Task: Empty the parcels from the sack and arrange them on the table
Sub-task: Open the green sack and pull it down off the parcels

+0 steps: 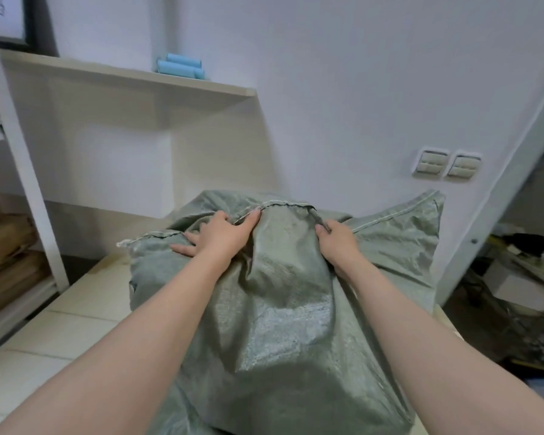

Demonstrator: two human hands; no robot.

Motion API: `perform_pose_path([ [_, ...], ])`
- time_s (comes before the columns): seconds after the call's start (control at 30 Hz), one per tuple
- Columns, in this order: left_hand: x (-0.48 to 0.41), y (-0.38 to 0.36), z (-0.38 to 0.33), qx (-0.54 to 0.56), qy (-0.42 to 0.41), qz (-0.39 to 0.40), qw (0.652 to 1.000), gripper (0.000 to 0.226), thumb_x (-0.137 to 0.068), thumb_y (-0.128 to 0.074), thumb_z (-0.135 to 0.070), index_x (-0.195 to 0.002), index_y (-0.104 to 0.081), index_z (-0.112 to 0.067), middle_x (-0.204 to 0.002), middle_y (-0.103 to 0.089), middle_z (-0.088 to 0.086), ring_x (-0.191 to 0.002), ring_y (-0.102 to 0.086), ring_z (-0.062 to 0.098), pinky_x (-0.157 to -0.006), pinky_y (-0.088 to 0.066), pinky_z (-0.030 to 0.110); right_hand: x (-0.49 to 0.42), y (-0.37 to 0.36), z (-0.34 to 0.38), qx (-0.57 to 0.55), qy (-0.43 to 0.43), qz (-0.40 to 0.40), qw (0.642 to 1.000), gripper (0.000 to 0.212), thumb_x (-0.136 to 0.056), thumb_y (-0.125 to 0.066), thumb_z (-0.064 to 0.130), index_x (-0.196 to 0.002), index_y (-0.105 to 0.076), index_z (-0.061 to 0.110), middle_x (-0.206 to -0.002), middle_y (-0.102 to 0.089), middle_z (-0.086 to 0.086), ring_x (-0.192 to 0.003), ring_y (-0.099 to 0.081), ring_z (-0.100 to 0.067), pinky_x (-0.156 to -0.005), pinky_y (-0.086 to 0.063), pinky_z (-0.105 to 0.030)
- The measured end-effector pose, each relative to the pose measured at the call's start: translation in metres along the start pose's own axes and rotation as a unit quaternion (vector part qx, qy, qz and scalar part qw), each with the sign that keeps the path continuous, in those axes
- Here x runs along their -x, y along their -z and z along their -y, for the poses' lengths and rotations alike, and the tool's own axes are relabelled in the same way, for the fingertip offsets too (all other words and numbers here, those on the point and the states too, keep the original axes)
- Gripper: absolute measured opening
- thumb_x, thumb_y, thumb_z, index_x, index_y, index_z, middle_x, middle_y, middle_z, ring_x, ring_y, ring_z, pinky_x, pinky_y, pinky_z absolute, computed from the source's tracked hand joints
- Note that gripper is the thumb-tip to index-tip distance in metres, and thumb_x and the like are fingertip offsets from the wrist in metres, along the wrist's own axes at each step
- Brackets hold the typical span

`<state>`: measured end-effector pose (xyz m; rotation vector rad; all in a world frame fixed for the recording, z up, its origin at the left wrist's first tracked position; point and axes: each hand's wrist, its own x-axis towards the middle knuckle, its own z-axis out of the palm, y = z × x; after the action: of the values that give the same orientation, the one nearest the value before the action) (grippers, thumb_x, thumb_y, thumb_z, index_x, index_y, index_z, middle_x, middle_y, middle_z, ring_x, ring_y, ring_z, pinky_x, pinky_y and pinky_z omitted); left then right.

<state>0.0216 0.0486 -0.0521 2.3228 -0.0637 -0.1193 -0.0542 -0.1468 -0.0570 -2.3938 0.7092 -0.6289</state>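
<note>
1. The left grip (220, 235) lies spread flat on the grey-green sack (280, 309), near its hemmed mouth.
2. The right grip (336, 238) pinches a fold at the sack's hem.
3. The sack lies bulging on the pale worktop (60, 340), beneath both grips.

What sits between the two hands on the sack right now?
Head view: only the sack's own green fabric, a raised fold topped by its stitched hem, spans from the left hand to the right hand. No parcel shows.

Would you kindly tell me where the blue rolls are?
Head view, upper left: the blue rolls lie on the shelf, beyond the sack.
</note>
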Motion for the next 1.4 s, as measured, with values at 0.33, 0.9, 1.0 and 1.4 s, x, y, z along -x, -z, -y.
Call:
perform_pose_path([
  [0.33,-0.007,-0.018,-0.058,0.323,-0.255,-0.037,0.910,0.032,-0.091,-0.056,-0.030,-0.064,-0.041,-0.033,-0.056,-0.047,-0.011,-0.064,-0.044,0.016,-0.103,-0.027,0.070,-0.009,0.039,0.022,-0.356,0.019,-0.182,0.916,0.025,-0.097,-0.047,0.021,-0.076,-0.052,0.009,-0.075,-0.053,-0.008,-0.074,-0.046,-0.017,-0.068,-0.038,-0.034],
  [0.9,-0.058,0.028,-0.108,0.253,-0.400,0.016,0.881,0.029,-0.084,-0.049,-0.010,-0.068,-0.033,-0.029,-0.062,-0.039,-0.013,-0.066,-0.035,0.014,-0.076,-0.036,0.036,-0.057,0.041,0.110,-0.333,0.165,-0.138,0.918,0.025,-0.102,-0.045,0.022,-0.089,-0.057,0.004,-0.085,-0.057,-0.012,-0.079,-0.050,-0.019,-0.076,-0.047,-0.043],
  [1.0,-0.066,0.024,-0.062,0.150,-0.283,-0.018,0.947,0.027,-0.089,-0.046,-0.010,-0.070,-0.034,-0.026,-0.067,-0.047,-0.009,-0.079,-0.046,0.020,-0.108,-0.025,0.056,-0.045,-0.002,0.090,-0.225,0.145,-0.068,0.961,0.023,-0.102,-0.044,0.013,-0.093,-0.057,-0.003,-0.090,-0.062,-0.015,-0.083,-0.054,-0.022,-0.076,-0.043,-0.038],
  [1.4,-0.002,0.015,-0.091,-0.186,-0.374,-0.095,0.904,0.085,-0.074,-0.059,-0.022,-0.147,-0.018,-0.040,-0.160,0.019,0.001,-0.144,0.027,0.034,-0.105,0.012,0.075,-0.004,0.017,0.061,-0.080,0.151,0.090,0.981,0.011,-0.097,-0.050,0.014,-0.090,-0.057,0.009,-0.085,-0.061,-0.004,-0.080,-0.053,-0.019,-0.065,-0.039,-0.027],
])
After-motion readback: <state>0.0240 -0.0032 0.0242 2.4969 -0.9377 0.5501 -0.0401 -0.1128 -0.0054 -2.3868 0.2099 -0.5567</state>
